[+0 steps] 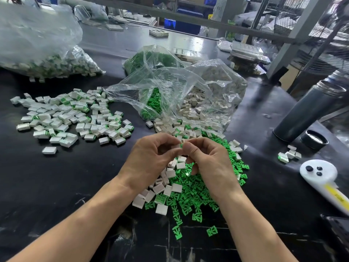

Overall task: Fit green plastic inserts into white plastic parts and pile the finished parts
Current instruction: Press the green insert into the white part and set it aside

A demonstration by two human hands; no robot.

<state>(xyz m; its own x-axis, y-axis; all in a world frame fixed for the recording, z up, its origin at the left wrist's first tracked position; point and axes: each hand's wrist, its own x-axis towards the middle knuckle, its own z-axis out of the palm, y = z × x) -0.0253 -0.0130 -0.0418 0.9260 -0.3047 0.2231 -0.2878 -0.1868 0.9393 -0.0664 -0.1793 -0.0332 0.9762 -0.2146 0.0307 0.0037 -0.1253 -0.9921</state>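
Both forearms low in view, left hand (151, 156) and right hand (204, 157) fingertips pinched together on a small white part (176, 146), probably insert going in, just above mixed loose pile (188, 186), finished pile (71, 118) well left of it.

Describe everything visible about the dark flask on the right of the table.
The flask is a tall dark grey cylinder, seemingly metal with a matte body and a shinier band near its open top. It stands on the black table, leaning in this wide view. Its lid, black-rimmed and pale inside, lies beside the base; whether they touch is unclear.
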